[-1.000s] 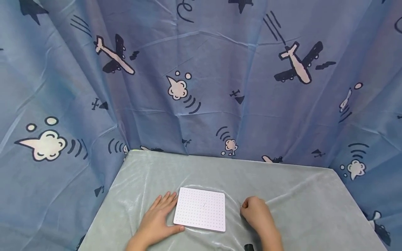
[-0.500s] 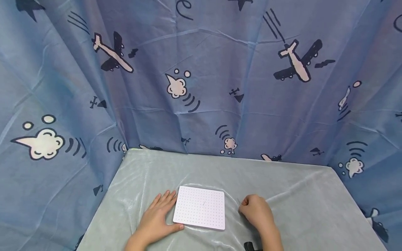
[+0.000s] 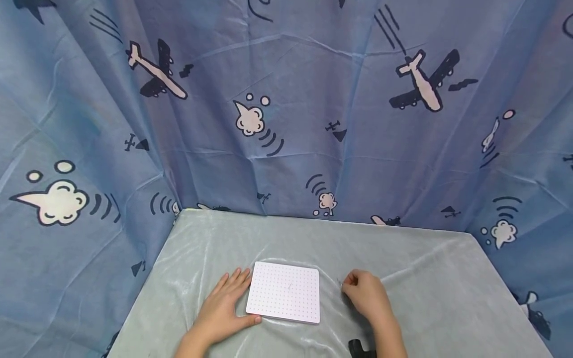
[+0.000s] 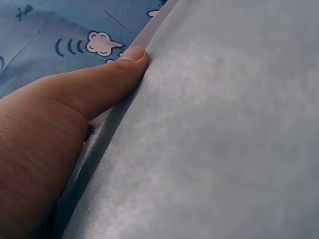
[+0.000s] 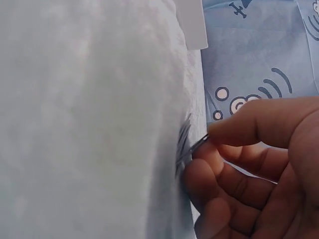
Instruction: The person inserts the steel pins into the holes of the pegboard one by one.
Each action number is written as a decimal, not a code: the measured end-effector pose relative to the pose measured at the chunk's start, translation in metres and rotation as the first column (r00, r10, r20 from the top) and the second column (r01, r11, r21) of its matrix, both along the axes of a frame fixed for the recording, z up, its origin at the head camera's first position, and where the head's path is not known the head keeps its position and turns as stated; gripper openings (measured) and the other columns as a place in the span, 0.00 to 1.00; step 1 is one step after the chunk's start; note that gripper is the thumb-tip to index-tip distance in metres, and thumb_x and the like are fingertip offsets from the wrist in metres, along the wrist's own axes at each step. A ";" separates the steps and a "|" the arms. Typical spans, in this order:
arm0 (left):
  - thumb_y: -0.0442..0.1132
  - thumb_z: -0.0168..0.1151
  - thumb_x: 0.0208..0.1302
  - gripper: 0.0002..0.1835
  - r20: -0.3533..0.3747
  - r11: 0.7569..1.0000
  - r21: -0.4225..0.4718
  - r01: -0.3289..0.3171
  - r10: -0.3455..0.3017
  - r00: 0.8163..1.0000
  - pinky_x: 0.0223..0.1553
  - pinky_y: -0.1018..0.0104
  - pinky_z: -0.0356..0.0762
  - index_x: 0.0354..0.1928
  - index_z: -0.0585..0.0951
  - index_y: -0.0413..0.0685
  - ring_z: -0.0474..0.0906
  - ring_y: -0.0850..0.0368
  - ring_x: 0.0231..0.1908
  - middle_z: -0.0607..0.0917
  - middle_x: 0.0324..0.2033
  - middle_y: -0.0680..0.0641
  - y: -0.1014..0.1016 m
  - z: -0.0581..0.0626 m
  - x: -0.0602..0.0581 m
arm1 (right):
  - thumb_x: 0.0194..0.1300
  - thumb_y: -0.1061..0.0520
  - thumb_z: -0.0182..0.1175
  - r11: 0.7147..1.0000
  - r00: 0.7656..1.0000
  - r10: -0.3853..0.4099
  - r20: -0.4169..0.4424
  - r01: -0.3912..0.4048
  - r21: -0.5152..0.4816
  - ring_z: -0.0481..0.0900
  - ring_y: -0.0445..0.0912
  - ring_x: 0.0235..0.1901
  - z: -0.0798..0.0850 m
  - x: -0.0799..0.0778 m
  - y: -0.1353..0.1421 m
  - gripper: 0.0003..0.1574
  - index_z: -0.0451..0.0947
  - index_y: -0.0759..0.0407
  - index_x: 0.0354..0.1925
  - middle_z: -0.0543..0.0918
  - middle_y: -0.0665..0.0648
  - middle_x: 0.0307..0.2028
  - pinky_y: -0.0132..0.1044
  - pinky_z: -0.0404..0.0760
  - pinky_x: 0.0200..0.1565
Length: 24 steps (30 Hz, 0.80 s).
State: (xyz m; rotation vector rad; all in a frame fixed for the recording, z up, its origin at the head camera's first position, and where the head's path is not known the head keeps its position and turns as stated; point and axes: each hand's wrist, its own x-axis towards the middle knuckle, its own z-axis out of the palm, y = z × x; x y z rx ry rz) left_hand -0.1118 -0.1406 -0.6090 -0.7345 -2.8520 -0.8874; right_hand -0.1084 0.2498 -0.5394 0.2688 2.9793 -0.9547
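Left hand spread against the white rectangular board, gently raise the grey metal pin the right hand pinches.

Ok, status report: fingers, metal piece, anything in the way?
Left fingers outstretched at white dotted board. Right fingers pinch a thin metal piece, clear of the board. More thin pieces beside it, seemingly on cloth; no other obstruction seen.

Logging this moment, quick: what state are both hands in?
Left hand: open, touching the dotted board.
Right hand: closed, pinching a thin pin.
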 end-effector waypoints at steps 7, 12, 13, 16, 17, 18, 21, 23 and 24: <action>0.80 0.70 0.56 0.60 0.039 1.000 -0.021 0.016 -0.015 0.999 0.86 0.52 0.44 0.81 0.73 0.48 0.56 0.49 0.84 0.68 0.82 0.50 -0.001 0.004 -0.002 | 0.64 0.59 0.65 0.999 0.999 -0.013 -0.051 0.011 -0.032 0.75 0.45 0.26 0.003 -0.003 0.003 0.04 0.83 0.55 0.31 0.81 0.49 0.26 0.39 0.75 0.30; 0.79 0.71 0.57 0.60 0.039 0.999 -0.037 0.027 -0.025 0.999 0.86 0.53 0.43 0.82 0.71 0.49 0.55 0.50 0.84 0.67 0.82 0.50 -0.002 0.006 -0.004 | 0.65 0.59 0.66 0.990 0.992 -0.049 -0.119 0.033 -0.137 0.76 0.46 0.27 0.009 -0.004 -0.005 0.04 0.84 0.60 0.35 0.81 0.52 0.27 0.35 0.76 0.29; 0.79 0.71 0.57 0.60 0.036 0.999 -0.037 0.028 -0.027 0.999 0.86 0.53 0.44 0.82 0.72 0.48 0.55 0.49 0.84 0.67 0.82 0.50 -0.002 0.007 -0.004 | 0.65 0.60 0.67 0.985 0.990 -0.052 -0.134 0.029 -0.171 0.77 0.45 0.27 0.010 -0.004 -0.009 0.03 0.84 0.60 0.35 0.81 0.52 0.28 0.34 0.77 0.29; 0.78 0.72 0.57 0.59 0.035 0.999 -0.038 0.029 -0.028 0.999 0.86 0.52 0.44 0.82 0.72 0.48 0.55 0.49 0.84 0.67 0.82 0.50 -0.003 0.007 -0.003 | 0.62 0.65 0.68 0.961 0.979 -0.048 -0.197 -0.009 -0.277 0.78 0.45 0.27 0.012 -0.004 -0.022 0.02 0.84 0.59 0.34 0.82 0.53 0.27 0.32 0.79 0.27; 0.78 0.72 0.57 0.59 0.035 0.999 -0.041 0.028 -0.027 0.999 0.86 0.53 0.44 0.82 0.71 0.48 0.55 0.49 0.84 0.67 0.82 0.50 -0.003 0.007 -0.003 | 0.61 0.67 0.68 0.951 0.974 -0.039 -0.224 -0.032 -0.306 0.78 0.45 0.27 0.011 -0.004 -0.027 0.05 0.84 0.58 0.33 0.83 0.52 0.27 0.32 0.79 0.26; 0.79 0.71 0.57 0.60 0.036 0.999 -0.045 0.028 -0.026 0.999 0.86 0.53 0.43 0.82 0.71 0.49 0.55 0.50 0.84 0.67 0.83 0.50 -0.003 0.006 -0.003 | 0.60 0.68 0.68 0.943 0.968 -0.028 -0.248 -0.057 -0.327 0.79 0.45 0.27 0.010 -0.004 -0.032 0.08 0.83 0.56 0.32 0.83 0.52 0.27 0.31 0.79 0.26; 0.80 0.70 0.57 0.59 0.029 0.999 -0.048 0.026 -0.025 0.999 0.86 0.52 0.44 0.82 0.71 0.49 0.55 0.49 0.84 0.67 0.83 0.50 -0.004 0.004 -0.003 | 0.57 0.73 0.68 0.918 0.951 0.019 -0.308 -0.139 -0.372 0.80 0.44 0.27 0.006 -0.004 -0.047 0.15 0.82 0.53 0.31 0.83 0.49 0.26 0.31 0.81 0.27; 0.80 0.69 0.58 0.59 0.024 0.998 -0.051 0.026 -0.024 0.999 0.86 0.52 0.44 0.82 0.71 0.49 0.55 0.49 0.84 0.67 0.83 0.51 -0.003 0.003 -0.003 | 0.57 0.73 0.69 0.908 0.940 0.050 -0.338 -0.184 -0.376 0.81 0.43 0.27 0.003 -0.004 -0.057 0.16 0.83 0.52 0.32 0.83 0.47 0.27 0.31 0.82 0.29; 0.80 0.69 0.58 0.59 0.022 0.998 -0.051 0.027 -0.026 0.999 0.86 0.52 0.44 0.82 0.71 0.49 0.55 0.49 0.84 0.67 0.83 0.50 -0.003 0.002 -0.003 | 0.58 0.73 0.70 0.904 0.934 0.065 -0.350 -0.204 -0.377 0.82 0.42 0.28 0.002 -0.003 -0.061 0.17 0.83 0.52 0.32 0.84 0.46 0.27 0.31 0.82 0.29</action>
